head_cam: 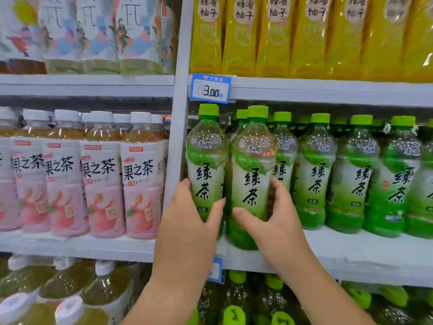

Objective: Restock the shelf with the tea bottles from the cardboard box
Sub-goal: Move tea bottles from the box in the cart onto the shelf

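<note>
Two green tea bottles are in our grasp at the front edge of the middle shelf, and we judge the step in hand to be seating them in the green-capped row. Just outside our left hand stands the grey upright post, with the pink peach tea bottles beyond it; that hand is wrapped around the lower body of the left bottle, thumb across the label front and fingers tucked behind, beside the post. To do this well, we should keep that bottle clear of the post as it slides back. Between our two thumbs the bottles stand side by side, nearly touching, both upright with labels facing out. Our right hand clasps the right bottle low down, thumb in front, fingers round the far side, close against the neighbouring stocked bottles. We would push both straight back together, bases flat on the shelf, easing our right fingers out before they get pinched against that neighbour. No cardboard box is in view.
</note>
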Motion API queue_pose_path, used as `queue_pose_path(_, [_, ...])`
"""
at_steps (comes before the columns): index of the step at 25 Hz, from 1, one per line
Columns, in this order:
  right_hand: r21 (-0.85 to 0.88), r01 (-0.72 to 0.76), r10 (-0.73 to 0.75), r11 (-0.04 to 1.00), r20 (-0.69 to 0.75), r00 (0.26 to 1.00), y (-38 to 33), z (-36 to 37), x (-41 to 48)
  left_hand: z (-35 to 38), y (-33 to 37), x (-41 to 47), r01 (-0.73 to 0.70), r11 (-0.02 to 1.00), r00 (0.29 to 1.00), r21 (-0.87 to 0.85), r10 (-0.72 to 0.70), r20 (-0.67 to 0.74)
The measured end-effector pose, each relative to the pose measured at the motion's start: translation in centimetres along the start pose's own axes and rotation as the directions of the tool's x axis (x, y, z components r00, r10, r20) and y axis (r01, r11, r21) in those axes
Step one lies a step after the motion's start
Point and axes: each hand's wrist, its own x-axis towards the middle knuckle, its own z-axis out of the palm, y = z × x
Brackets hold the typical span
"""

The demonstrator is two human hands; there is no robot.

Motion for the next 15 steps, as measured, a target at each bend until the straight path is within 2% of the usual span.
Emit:
queue_pose_path(4, [0.008,-0.044,0.043,0.999,0.021,0.999,-0.1,-0.3,-0.2,-1.2,0.5,0.2,-0.106,0.952,0.994,0.287,0.097,0.046])
queue_pose_path(7, [0.032,-0.047,0.046,0.998,0.039,0.998,-0.3,-0.3,-0.4,-1.9,-0.5,0.2,-0.151,0.892,0.986,0.425,0.166,0.002])
queue_pose_path(12, [-0.027,-0.010,0.012,1.000,0.048,0.999,0.3,-0.2,-0.5,-2.2,-1.4,0.5,-0.123,0.895,0.985,0.428,0.164,-0.061])
queue_pose_path(15, [-0.024,-0.033,0.034,0.999,0.021,0.999,0.1,-0.1,-0.5,-2.7,-1.6,0.8,-0.168,0.913,0.984,0.373,0.179,0.004])
